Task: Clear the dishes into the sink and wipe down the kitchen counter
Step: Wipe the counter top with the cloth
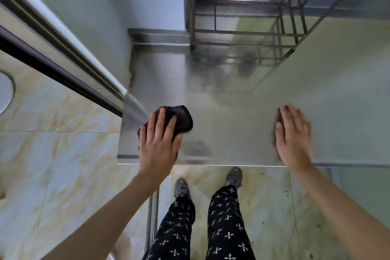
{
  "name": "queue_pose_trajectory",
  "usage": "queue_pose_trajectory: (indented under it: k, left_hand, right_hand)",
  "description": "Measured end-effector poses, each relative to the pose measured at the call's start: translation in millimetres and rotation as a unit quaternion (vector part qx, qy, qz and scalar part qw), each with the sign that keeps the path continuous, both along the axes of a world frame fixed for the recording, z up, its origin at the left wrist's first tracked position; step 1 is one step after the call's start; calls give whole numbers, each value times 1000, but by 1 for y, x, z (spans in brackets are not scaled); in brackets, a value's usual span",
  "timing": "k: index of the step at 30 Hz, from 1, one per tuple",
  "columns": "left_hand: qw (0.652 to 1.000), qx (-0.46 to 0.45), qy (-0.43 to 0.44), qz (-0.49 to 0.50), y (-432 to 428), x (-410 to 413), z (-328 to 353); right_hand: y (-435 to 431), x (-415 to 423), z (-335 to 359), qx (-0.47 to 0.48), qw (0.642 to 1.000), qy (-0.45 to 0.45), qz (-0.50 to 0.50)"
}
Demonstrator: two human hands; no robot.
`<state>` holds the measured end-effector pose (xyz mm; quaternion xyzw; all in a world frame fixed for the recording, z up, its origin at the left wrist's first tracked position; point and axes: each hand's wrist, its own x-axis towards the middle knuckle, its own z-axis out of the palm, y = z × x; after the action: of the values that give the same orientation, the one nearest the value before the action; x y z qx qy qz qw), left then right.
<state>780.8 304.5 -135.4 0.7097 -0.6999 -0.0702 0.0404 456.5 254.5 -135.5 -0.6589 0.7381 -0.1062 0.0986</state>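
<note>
A stainless steel counter (232, 99) fills the middle of the view. Near its front left corner lies a dark red and black cloth (181, 118). My left hand (158, 143) presses flat on the cloth with straight, spread fingers. My right hand (293, 135) rests flat on the bare steel near the front edge, fingers together and straight. No dishes or sink are in view.
A rusty metal rack (242, 31) stands at the back of the counter against the wall. A sliding door frame (63, 53) runs along the left. Tiled floor (52, 164) and my legs and shoes show below the counter's front edge.
</note>
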Motion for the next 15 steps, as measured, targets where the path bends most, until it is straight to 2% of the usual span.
queue_pose_trajectory:
  k: [2, 5, 12, 15]
  left_hand:
    - [997, 10, 19, 81, -16, 10, -1]
    - [989, 3, 45, 143, -26, -13, 0]
    - [1000, 20, 16, -2, -3, -136, 3]
    - [998, 33, 2, -61, 2, -145, 1]
  right_hand:
    - [10, -22, 3, 43, 997, 19, -68]
    - [12, -34, 6, 72, 994, 29, -76]
    - [12, -37, 2, 88, 994, 42, -58]
    - [13, -39, 0, 76, 995, 36, -50]
